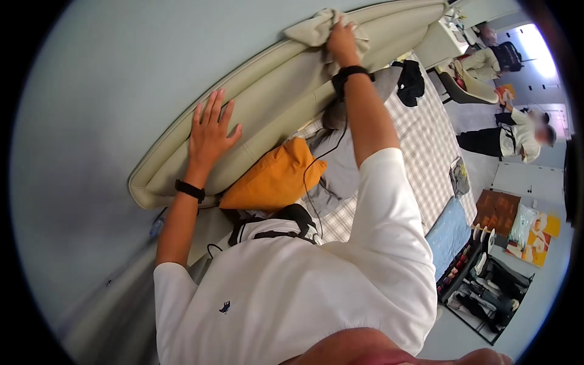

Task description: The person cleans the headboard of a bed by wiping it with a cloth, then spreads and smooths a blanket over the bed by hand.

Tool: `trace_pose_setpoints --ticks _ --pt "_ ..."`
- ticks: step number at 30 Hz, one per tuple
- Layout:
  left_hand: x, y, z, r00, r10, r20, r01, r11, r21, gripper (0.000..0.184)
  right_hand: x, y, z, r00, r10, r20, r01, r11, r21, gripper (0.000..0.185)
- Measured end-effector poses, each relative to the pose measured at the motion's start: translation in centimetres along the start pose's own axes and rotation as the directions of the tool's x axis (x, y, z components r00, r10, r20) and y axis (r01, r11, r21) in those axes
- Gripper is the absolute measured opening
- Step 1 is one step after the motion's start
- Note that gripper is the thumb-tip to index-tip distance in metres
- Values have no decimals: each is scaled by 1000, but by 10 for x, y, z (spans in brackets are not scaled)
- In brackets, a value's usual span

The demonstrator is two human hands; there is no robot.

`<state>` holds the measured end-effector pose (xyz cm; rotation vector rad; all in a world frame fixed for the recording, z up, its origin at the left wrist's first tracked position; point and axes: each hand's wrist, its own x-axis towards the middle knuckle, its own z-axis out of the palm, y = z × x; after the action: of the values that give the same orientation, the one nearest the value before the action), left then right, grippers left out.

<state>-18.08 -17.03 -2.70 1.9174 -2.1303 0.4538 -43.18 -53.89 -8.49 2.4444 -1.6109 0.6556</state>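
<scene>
The left hand (210, 137) is laid palm-down on the cream padded headboard (277, 103), its fingers spread and its thumb held apart; nothing is held in it. A black band (190, 191) is worn at the wrist. The right hand (342, 45) is at the farther part of the same headboard, fingers bent over a beige cloth (309, 30); the cloth is gathered in the grasp, though how firmly cannot be told. The cloth lies bunched across the headboard's edge next to the wall (121, 79), with loose folds on both sides of the hand. A second black band (353, 74) is worn at the right wrist.

Beside the headboard, an orange pillow (271, 176) leans near the left forearm. A black cable (305, 182) runs past it over grey fabric (340, 167). The bed bears a checked sheet (420, 140), on which a black garment (411, 84) lies crumpled. Beyond the bed are a chair (467, 86) and two other people, one in a white top (524, 137) and dark trousers.
</scene>
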Motion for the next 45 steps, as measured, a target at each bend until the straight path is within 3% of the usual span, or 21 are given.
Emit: trace_pose_setpoints --ticks 2,5,7,8,10,14,15,20,22,24,26,29,35,38,39,40,41,42,43,44,45 --pt "2 -1 3 1000 -13 6 12 999 37 55 22 28 -2 1000 -23 2 23 997 -69 61" --pt "4 1 7 1000 -16 -15 17 997 81 55 51 77 5 998 70 -2 -70 998 6 56" --pt "3 0 11 999 -2 -39 6 995 101 54 73 119 20 994 -97 57 99 994 -43 50" --pt "2 0 12 999 2 -33 1 994 106 54 81 140 31 994 -92 59 95 995 -37 50" --pt "2 -2 14 999 10 -31 -6 994 109 54 94 165 44 985 -148 -92 136 982 -129 45" --pt "3 0 9 1000 10 -24 -7 993 121 53 100 168 28 991 -46 128 50 998 -28 49" --pt "3 1 8 1000 11 -20 -8 991 130 53 98 175 42 999 -32 26 34 998 -52 54" --pt "3 1 7 999 28 -33 -23 991 129 52 61 115 2 989 147 -7 -147 989 -29 57" --pt "1 3 6 998 23 -63 -15 992 124 52 41 102 -3 983 142 117 -124 981 -151 51" --pt "-1 4 4 997 26 -66 -17 992 124 51 15 90 -1 990 117 78 -98 971 -217 44" --pt "-2 4 4 997 29 -70 -20 992 125 51 -4 75 0 971 81 226 -17 962 -271 39" --pt "-5 4 5 995 31 -93 -19 992 123 49 -46 13 -46 982 80 173 -45 979 -198 33" --pt "-11 6 3 992 56 -111 -37 985 167 52 -124 -117 -82 984 -98 150 118 984 -136 25" --pt "-15 6 -2 993 80 -85 -72 993 92 64 -179 -175 -80 994 -110 1 110 994 13 26" --pt "-16 7 -3 997 54 -51 -55 998 -14 70 -200 -188 -84 996 -87 3 87 996 38 26" --pt "-17 8 -5 999 34 -17 -35 993 -114 76 -218 -199 -87 989 -137 -55 143 982 125 27" --pt "-22 9 -2 998 63 -4 -64 994 -87 76 -231 -210 -89 976 -176 -126 199 958 205 30" --pt "-32 11 9 992 117 -53 -127 957 -260 79 -249 -220 -99 980 -142 -141 172 959 227 30" --pt "-33 15 13 980 161 -117 -196 885 -422 82 -266 -223 -111 966 -260 -3 244 901 359 33" --pt "-45 31 1 983 137 -120 -175 895 -411 78 -277 -222 -116 913 -391 118 289 822 491 36" --pt "-62 40 4 994 96 -50 -108 892 -439 71 -289 -218 -114 892 -399 213 200 770 606 36"
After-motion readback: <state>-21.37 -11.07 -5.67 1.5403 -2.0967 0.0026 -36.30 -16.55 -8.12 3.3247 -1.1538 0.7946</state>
